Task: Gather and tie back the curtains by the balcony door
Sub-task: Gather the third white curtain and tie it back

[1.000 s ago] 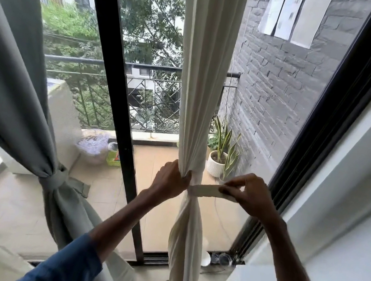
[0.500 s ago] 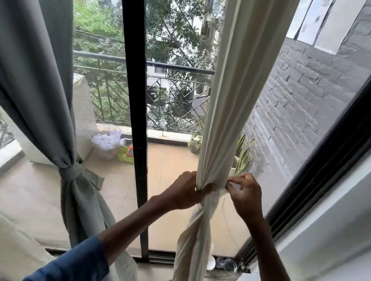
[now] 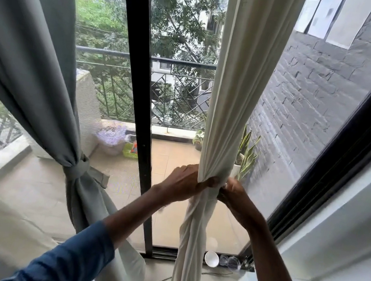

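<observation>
Cream curtain [image 3: 231,99] hangs straight down, right of the black door post [image 3: 136,109], its long axis vertical and its folds bunched to a narrow waist. Both hands meet at that waist, equally near. The left hand [image 3: 181,184] grips the bunch from the left and the right hand [image 3: 237,197] pinches it from the right. Any tie band there is hidden. Far left, the grey curtain [image 3: 35,57] is already knotted.

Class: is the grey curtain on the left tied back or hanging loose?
Tied back. A grey tie knotted round the grey curtain cinches it, with fabric flaring out below.
</observation>
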